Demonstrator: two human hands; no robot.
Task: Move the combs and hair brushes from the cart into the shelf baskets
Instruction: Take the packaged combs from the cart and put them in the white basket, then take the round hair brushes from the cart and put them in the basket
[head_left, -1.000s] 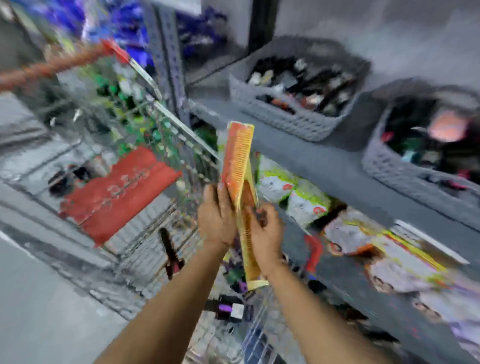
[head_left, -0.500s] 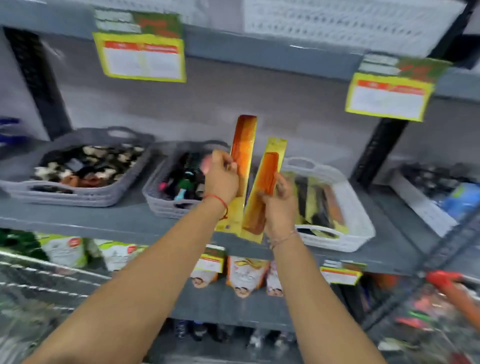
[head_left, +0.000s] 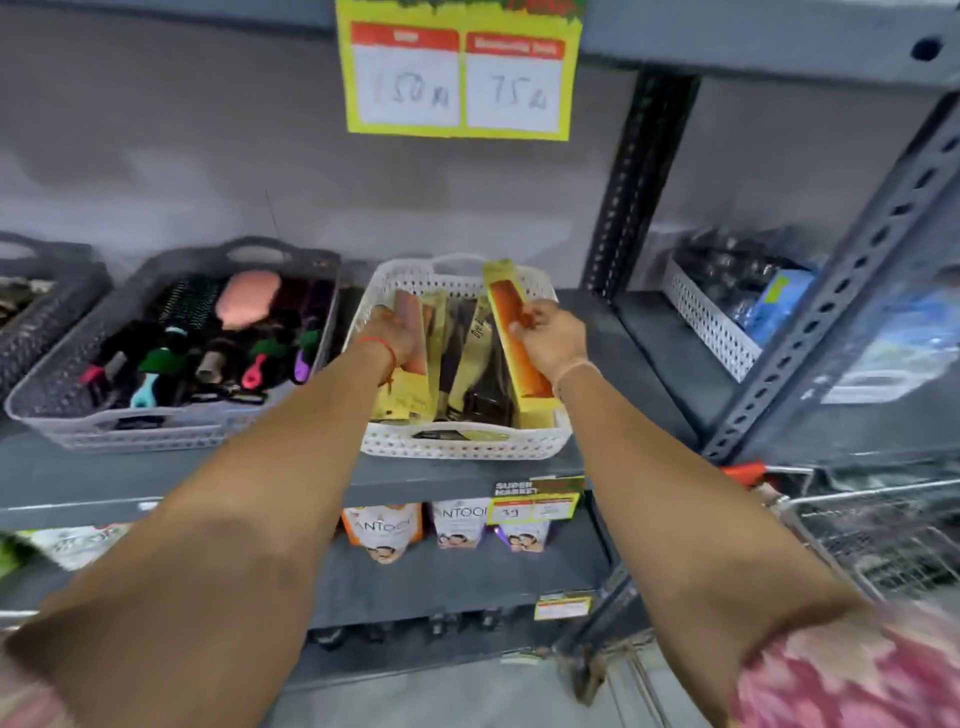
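Observation:
A white perforated basket (head_left: 457, 447) stands on the grey shelf (head_left: 156, 478), holding several packaged combs. My left hand (head_left: 397, 332) grips an orange comb in a yellow pack (head_left: 410, 358) that lies low at the basket's left side. In my right hand (head_left: 550, 340) a second orange comb in a yellow pack (head_left: 511, 322) rests along the right wall, its top end sticking above the far rim. Dark combs (head_left: 478, 384) lie between the two packs. The wire cart (head_left: 883, 535) shows at the right edge.
A grey basket (head_left: 171, 421) full of hair brushes sits to the left, with another grey basket (head_left: 36, 312) beyond it. A white basket (head_left: 711, 322) stands past the slotted upright (head_left: 628, 187). Yellow price card (head_left: 457, 67) hangs above. Pouches (head_left: 384, 530) fill the lower shelf.
Both hands have gone forward and down from above the shelf, carrying the two comb packs from upright in the air into the white basket. The view has shifted right and closer.

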